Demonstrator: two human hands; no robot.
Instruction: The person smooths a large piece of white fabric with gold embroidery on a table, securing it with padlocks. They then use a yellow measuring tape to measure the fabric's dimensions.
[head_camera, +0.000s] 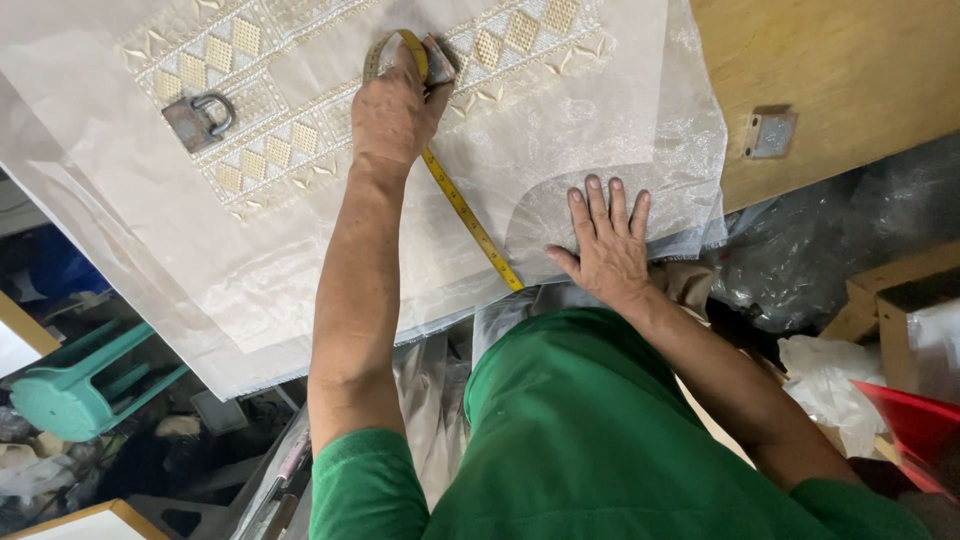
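left hand (392, 112) fingers grip yellow tape measure (470, 222); right hand (605, 245) lies flat, fingers spread, on sheer fabric (300, 250).

A: What carries the work?

B: 1 wooden table (850, 60), light brown, its bare top showing only at the upper right. 1 small grey metal plate (770, 134) sits near its edge there

A: And directly on it?

B: 1 sheet of sheer cream fabric (150, 240), covering nearly all the top and overhanging the near edge. It bears 2 bands of woven gold diamond trim (270, 140)

A: Anything on the fabric?

B: 1 padlock (198, 120) resting on the trim, 1 yellow tape measure (470, 225) running diagonally to the near edge, and both hands pressed flat
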